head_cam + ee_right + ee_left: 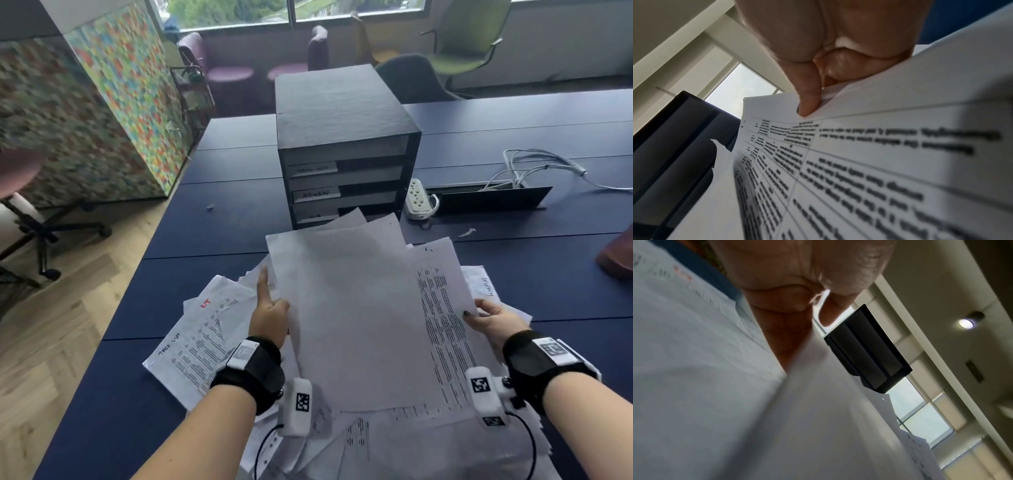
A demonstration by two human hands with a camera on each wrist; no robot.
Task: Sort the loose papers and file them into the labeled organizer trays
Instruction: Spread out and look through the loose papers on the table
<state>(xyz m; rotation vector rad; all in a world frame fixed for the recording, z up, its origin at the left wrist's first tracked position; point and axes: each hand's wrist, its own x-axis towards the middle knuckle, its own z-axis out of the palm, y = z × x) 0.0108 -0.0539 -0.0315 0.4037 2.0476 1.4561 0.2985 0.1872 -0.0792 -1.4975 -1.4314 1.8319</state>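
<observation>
The black organizer [346, 144] stands upright on the dark blue table [212, 246], its open front facing the person. It has stacked trays, each showing a pale band of paper inside. White labels sit on the tray fronts; the middle one reads "ADMIN" [317, 194], the others are too blurred to read. The lowest tray is partly hidden by the raised sheets.

On the near side of the organizer, a loose pile of papers [202, 339] sprawls across the table, reaching toward the near edge and spilling left of the organizer's line. Bare tabletop lies left of the organizer and behind it. To the organizer's right, a white power strip [418, 198] lies just beside it, with a cable tray lid and white cables [534, 168] beyond.

Both hands hold up a fanned sheaf of sheets [359, 308], its far edge overlapping the organizer's bottom front. The left hand [270, 315] grips the sheaf's left edge, forefinger pointing toward the organizer. The right hand [489, 318] pinches the right edge, thumb on the printed top page [869, 162] and fingers curled beneath. Both forearms reach forward over the pile.
</observation>
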